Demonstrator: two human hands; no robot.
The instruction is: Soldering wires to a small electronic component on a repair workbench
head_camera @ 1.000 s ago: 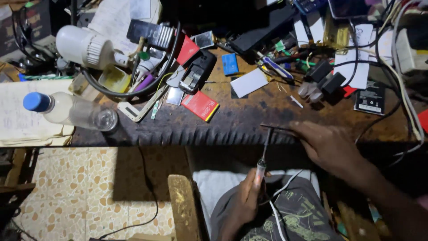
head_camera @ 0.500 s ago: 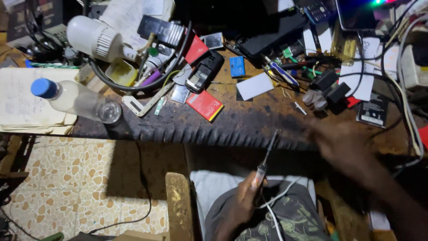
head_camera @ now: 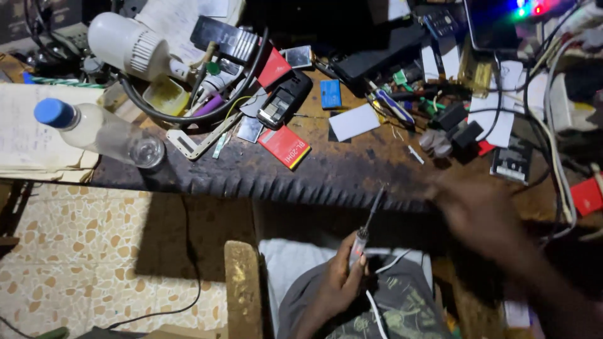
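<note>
My left hand (head_camera: 339, 282) is low over my lap, closed around the handle of a thin screwdriver (head_camera: 367, 223) whose shaft points up toward the workbench edge (head_camera: 282, 185). My right hand (head_camera: 480, 210) is blurred at the bench's front edge on the right; I cannot tell whether it holds anything. A white cable (head_camera: 377, 314) runs across my lap beside the left hand. A red phone battery (head_camera: 284, 146) and a dark opened phone (head_camera: 282, 100) lie on the bench above the screwdriver tip.
The bench is crowded: a white lamp head (head_camera: 129, 44), a clear bottle with blue cap (head_camera: 94, 132) lying at the left, a blue battery (head_camera: 330, 93), a white card (head_camera: 355, 121), wires and chargers (head_camera: 540, 94) at right. A patterned floor (head_camera: 94, 251) lies below.
My right hand let go of the screwdriver's tip and moved right along the bench edge, now blurred. The left hand kept its hold on the screwdriver. The camera shifted slightly.
</note>
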